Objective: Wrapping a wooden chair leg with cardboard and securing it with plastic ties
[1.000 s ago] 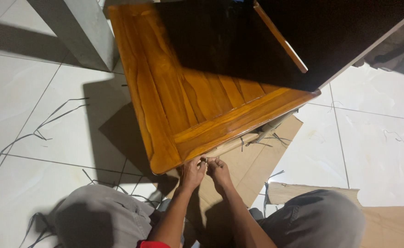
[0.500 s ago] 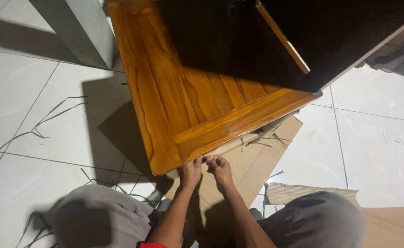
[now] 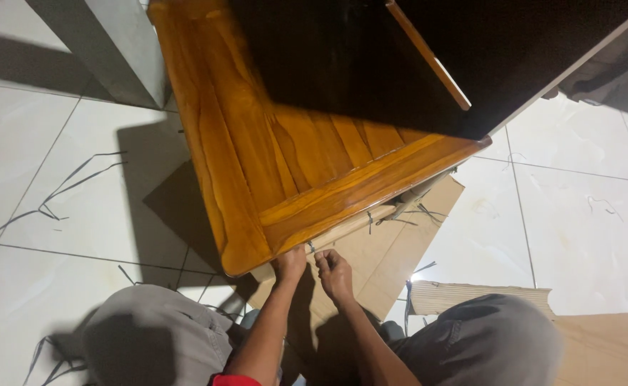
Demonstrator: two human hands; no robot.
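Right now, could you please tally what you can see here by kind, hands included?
Hands: 2, left hand and right hand
Wooden tabletop: 1
Grey post: 1
Cardboard pieces: 2, one under the tabletop's near edge, one at right
Loose dark strips on the floor: several, not countable
Total: 6 counted

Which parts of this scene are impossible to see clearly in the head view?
- What the left hand and right hand pinch: too small, partly under the wooden tabletop edge.
- Far half of the tabletop: lost in deep shadow.
- Table legs: hidden beneath the tabletop.
- Cardboard: partly covered by the table and arms.
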